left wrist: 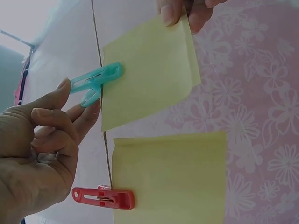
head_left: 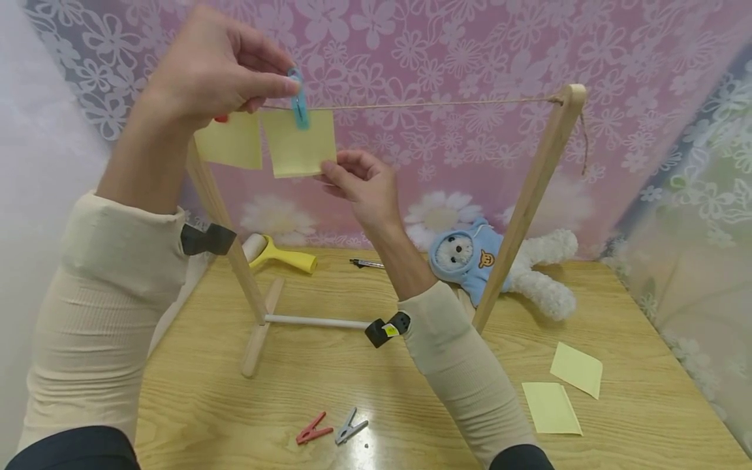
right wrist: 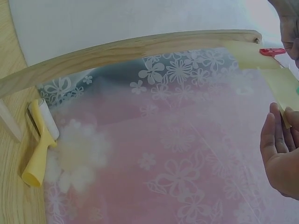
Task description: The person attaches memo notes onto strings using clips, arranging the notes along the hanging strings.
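My left hand [head_left: 217,72] pinches the handles of a blue clothespin [head_left: 300,108] between thumb and fingers. The clothespin's nose overlaps the top edge of a yellow sticky note [head_left: 299,147] at the twine [head_left: 411,104]. With thumb and fingers, my right hand [head_left: 361,186] pinches that note's lower right corner. Beside it on the left, another yellow note [left wrist: 170,177] hangs from the twine under a red clothespin [left wrist: 105,198]. In the left wrist view, the blue clothespin's jaws straddle both twine and paper.
The twine runs to a wooden frame [head_left: 531,196]. On the table lie a red clothespin [head_left: 314,429], a grey clothespin [head_left: 350,427], two yellow notes [head_left: 551,408], a yellow-handled lint roller [head_left: 288,258] and a pen [head_left: 367,264]. A plush toy [head_left: 470,254] in blue lies behind the right post.
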{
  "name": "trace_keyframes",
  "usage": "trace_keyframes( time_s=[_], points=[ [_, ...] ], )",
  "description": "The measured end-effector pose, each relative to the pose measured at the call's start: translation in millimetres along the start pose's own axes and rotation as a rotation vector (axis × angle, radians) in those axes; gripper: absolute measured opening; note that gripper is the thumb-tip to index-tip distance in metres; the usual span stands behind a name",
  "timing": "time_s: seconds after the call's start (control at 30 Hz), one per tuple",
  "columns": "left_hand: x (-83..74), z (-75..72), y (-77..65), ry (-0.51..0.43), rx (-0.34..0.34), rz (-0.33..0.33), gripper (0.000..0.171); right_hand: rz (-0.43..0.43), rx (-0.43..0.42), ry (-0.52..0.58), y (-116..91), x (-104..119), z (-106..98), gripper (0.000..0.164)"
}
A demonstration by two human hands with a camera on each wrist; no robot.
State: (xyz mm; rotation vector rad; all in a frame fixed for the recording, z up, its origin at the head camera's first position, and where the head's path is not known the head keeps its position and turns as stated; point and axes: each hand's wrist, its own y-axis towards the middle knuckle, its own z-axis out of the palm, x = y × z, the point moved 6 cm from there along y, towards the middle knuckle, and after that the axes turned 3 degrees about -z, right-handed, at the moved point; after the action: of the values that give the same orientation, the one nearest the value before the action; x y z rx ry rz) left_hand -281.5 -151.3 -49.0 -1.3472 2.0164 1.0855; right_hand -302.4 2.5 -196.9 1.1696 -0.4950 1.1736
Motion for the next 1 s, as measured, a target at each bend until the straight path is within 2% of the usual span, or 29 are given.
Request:
trace_keyframes(
  time_s=[0.27, 0.6, 1.0],
  points=[
    [2.8, -1.0, -1.4, 0.045, 0.018, -0.025, 0.039, -0.011, 0.024, -0.006, -1.1, -0.6, 2.0, 0.009],
    [2.5, 2.3, -3.3, 0.049, 0.038, -0.043, 0.043, 0.006, 0.036, -0.041, -2.9, -3.9, 0.2, 0.008],
    [2.7, 4.7, -2.8, 0.068, 0.03, -0.034, 0.045, 0.009, 0.069, -0.073, -3.3, -0.9, 2.4, 0.008]
  ],
)
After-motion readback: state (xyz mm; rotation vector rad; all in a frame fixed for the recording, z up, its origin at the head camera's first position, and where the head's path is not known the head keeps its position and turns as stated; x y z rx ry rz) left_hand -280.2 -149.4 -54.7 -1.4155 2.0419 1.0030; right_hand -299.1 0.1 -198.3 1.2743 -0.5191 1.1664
